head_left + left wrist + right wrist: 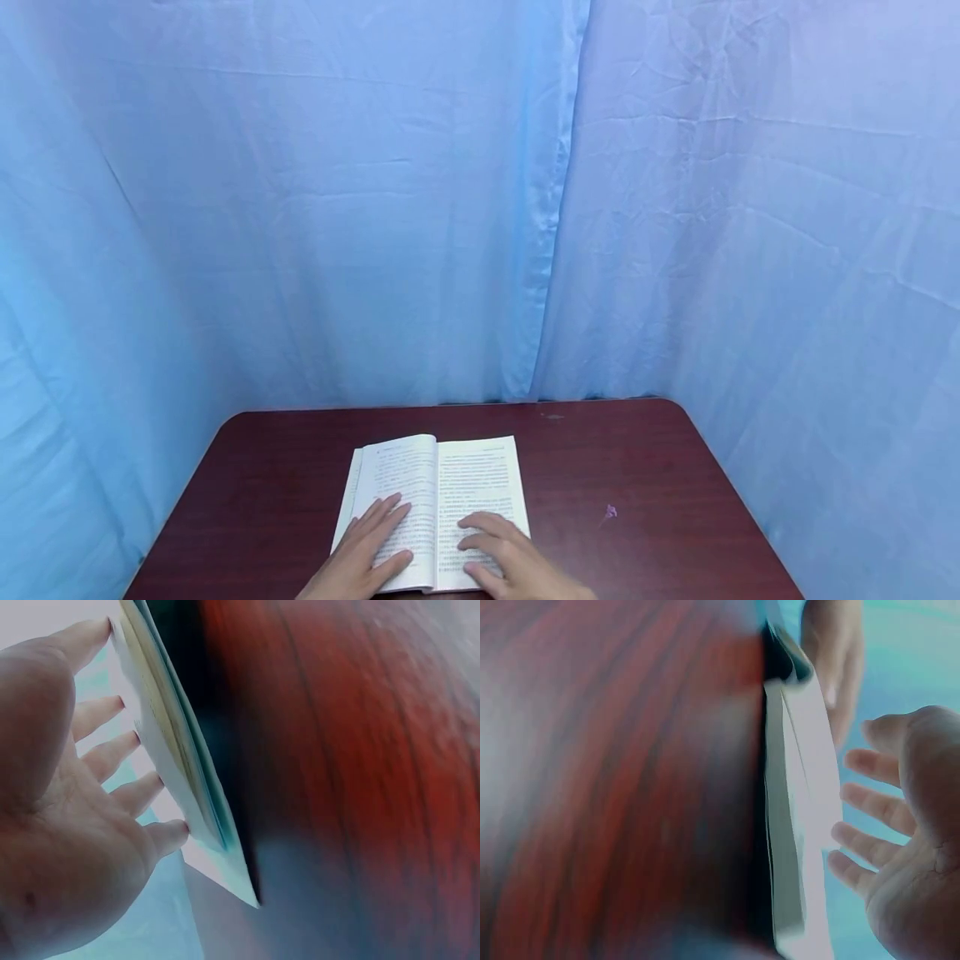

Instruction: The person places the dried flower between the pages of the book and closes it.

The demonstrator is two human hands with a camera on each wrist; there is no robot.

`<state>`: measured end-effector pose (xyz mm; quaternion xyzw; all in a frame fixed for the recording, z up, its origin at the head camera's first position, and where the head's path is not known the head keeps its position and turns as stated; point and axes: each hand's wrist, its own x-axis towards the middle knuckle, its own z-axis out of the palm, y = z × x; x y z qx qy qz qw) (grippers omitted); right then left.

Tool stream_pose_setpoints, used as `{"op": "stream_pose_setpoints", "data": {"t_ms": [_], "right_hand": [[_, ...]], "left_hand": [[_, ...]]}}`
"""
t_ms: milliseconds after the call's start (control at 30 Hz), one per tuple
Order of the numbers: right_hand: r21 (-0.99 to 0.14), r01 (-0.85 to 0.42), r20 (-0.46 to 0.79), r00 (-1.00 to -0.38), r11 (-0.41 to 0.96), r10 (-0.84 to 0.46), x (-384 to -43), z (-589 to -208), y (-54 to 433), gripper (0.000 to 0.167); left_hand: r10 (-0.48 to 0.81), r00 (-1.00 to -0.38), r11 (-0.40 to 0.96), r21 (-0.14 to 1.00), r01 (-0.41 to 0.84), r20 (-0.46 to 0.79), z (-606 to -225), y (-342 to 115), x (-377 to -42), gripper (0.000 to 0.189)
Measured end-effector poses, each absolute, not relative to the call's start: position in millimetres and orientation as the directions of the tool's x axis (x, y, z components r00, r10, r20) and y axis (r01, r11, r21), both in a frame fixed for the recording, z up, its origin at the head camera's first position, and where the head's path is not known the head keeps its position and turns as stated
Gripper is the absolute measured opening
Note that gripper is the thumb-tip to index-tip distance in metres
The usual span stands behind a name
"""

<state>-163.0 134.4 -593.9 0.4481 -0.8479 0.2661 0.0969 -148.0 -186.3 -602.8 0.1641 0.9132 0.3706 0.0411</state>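
An open book (474, 475) with printed pages lies on the dark red-brown table, its spine running toward the person. On the left page my left hand (363, 550) rests with fingers spread; in the left wrist view its fingertips (154, 778) touch the paper. My right hand (513, 558) is over the lower right page, fingers apart and slightly bent. The right wrist view shows that hand (915, 847) beside the thick page block (786, 825), fingertips at or just off the paper; exact contact is hard to tell. Neither hand grips anything.
The wooden table (637, 458) has rounded far corners. A small purple flower-like mark or piece (611, 511) is on its right side, and a pale smudge (552, 416) near the far edge. Light blue curtains (375, 208) hang behind and on both sides.
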Motion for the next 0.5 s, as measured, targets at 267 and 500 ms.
{"op": "stream_pose_setpoints", "data": {"t_ms": [267,500], "right_hand": [[-0.328,-0.698,0.458,-0.707,0.636,-0.539,-168,-591,197,0.026],[-0.348,-0.515,0.428,-0.831,0.784,-0.356,-170,-592,239,0.037]], "left_hand": [[0.319,-0.947,0.690,0.674,0.265,0.045,-609,-195,-147,0.072],[0.325,-0.945,0.676,0.691,0.254,0.030,-605,-195,-146,0.073]]}}
